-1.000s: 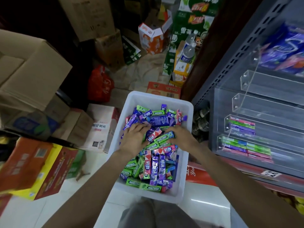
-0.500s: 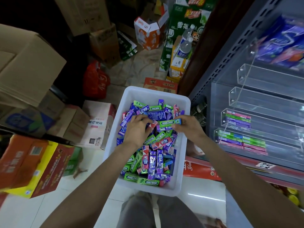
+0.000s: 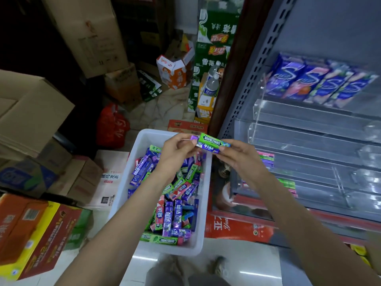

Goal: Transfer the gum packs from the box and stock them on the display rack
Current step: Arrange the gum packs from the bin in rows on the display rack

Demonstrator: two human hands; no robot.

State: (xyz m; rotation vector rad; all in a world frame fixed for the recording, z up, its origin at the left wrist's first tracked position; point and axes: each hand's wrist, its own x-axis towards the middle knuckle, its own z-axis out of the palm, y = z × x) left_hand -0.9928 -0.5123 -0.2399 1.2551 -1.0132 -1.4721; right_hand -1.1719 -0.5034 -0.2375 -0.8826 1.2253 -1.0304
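Both bare forearms reach forward, converging at centre. Left hand (image 3: 177, 147) raised, fingers curled, pinching left end of gum packs (image 3: 210, 143). Right hand (image 3: 237, 154) opposite, thumb and fingers pinching right end. Hands level, nearly touching.
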